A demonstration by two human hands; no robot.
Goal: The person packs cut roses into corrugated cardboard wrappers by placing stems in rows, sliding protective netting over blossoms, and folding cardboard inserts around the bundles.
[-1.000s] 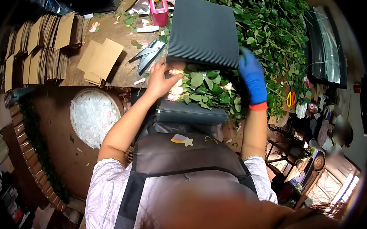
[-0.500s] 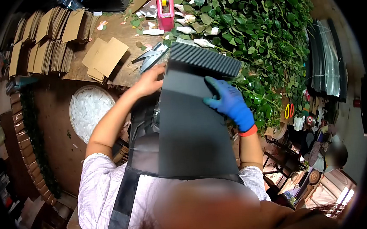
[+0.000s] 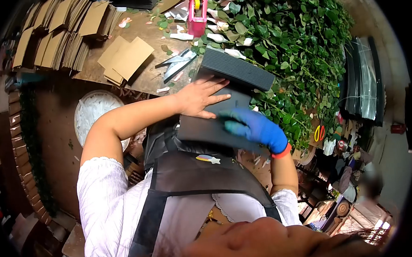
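A dark corrugated sheet (image 3: 238, 71) is folded over at the front of the wooden table. My bare left hand (image 3: 204, 99) lies on its smooth dark surface with the fingers spread. Just to the right, my right hand (image 3: 250, 126), in a blue and green glove, rests against the lower part of the dark sheet; its fingers are blurred by motion. The roses seen earlier are hidden under the sheet. Grey metal scissors or a similar tool (image 3: 178, 65) lie to the left of the fold, beyond my left hand.
A pink tape dispenser (image 3: 197, 15) stands behind the sheet. Leafy stems (image 3: 300, 53) are heaped at the right. Brown cards (image 3: 130, 58) and stacks of cardboard (image 3: 62, 52) lie at the left. A round container (image 3: 95, 111) holds white pieces. Yellow-and-red-handled scissors (image 3: 319, 133) are farther right.
The dark sheet has been folded down over the roses, and its near part no longer spreads across the apron. My left hand has moved from the sheet's left edge onto its top.
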